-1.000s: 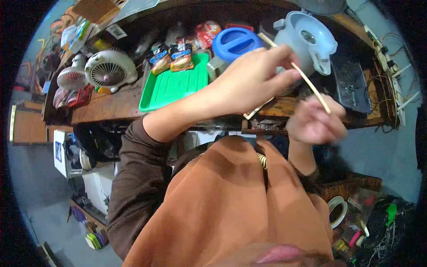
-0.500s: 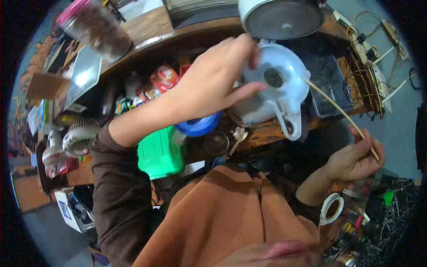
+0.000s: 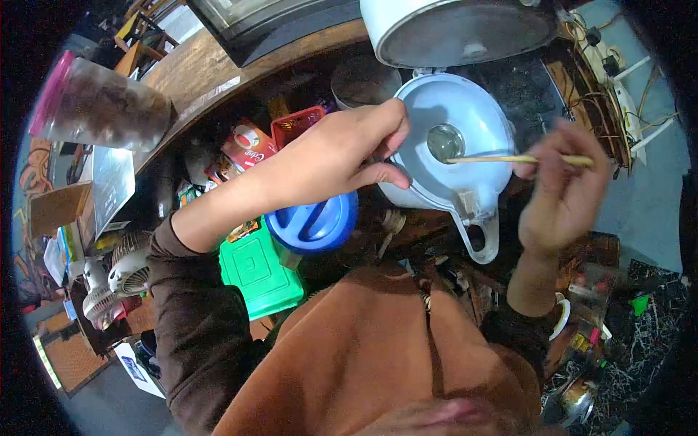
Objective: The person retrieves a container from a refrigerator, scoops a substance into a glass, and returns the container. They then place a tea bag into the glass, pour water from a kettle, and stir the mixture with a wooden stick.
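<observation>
A white pot (image 3: 488, 131) with a pale blue, funnel-like inside stands in front of me. Its round lid (image 3: 465, 36) is tilted up at the back, and a loop-shaped part (image 3: 480, 243) juts toward me. Inside is a round, glassy opening (image 3: 445, 143). My left hand (image 3: 356, 145) is at the pot's left rim, thumb and curled fingers around it. My right hand (image 3: 563, 182), slightly blurred, pinches a thin wooden stick (image 3: 502, 158). The stick lies nearly level across the pot, its tip at the near edge of the opening.
Left of the pot are a blue lid (image 3: 313, 221), a green box (image 3: 254, 269) and a red packet (image 3: 249, 144). A clear jar with a pink lid (image 3: 109, 105) leans at the upper left. White fans (image 3: 131, 272) stand further left. Cables and power strips (image 3: 622, 116) lie at the right.
My left hand has come down to the pot's rim. The right hand has risen and swung the stick level, bringing its tip to the opening. The view has shifted.
</observation>
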{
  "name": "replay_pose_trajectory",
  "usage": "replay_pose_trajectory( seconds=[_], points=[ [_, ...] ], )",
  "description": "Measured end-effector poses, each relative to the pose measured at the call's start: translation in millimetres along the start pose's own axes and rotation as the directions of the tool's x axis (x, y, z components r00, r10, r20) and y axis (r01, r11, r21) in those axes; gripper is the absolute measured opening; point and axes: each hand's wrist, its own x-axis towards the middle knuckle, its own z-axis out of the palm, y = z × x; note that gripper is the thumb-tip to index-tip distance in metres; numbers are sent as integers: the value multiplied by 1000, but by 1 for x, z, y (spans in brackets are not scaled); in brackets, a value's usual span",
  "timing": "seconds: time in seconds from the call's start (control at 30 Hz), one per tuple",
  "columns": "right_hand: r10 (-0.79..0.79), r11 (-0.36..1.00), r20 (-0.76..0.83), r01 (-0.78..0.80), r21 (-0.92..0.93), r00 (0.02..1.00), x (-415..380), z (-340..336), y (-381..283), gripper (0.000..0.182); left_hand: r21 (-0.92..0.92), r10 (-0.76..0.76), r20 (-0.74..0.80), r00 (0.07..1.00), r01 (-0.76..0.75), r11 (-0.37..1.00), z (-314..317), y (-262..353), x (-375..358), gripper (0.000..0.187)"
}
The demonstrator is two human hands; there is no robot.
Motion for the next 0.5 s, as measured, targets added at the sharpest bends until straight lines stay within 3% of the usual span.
replay_pose_trajectory(
  seconds=[0.07,0.17,0.33,0.4,0.43,0.5],
  points=[
    [-4,997,4,5,-78,1000,0,10,8,24,-1,48,-6,999,-48,999,1,-2,2,43],
    [-252,968,-77,251,-26,965,4,9,10,18,5,69,-24,997,-69,998,1,2,3,43],
    [-253,959,-26,247,-136,967,16,-16,-14,20,-5,99,-35,994,-99,995,2,1,4,42],
    [-80,997,-122,80,-1,989,21,-4,-21,19,-15,94,-32,995,-95,995,2,0,4,42],
    [-78,997,-118,78,-3,990,24,1,-18,19,-21,94,-30,995,-95,995,3,-1,4,42],
    [161,987,72,-161,-13,984,28,11,-7,20,-25,94,-26,995,-95,995,3,-2,4,42]
  ],
)
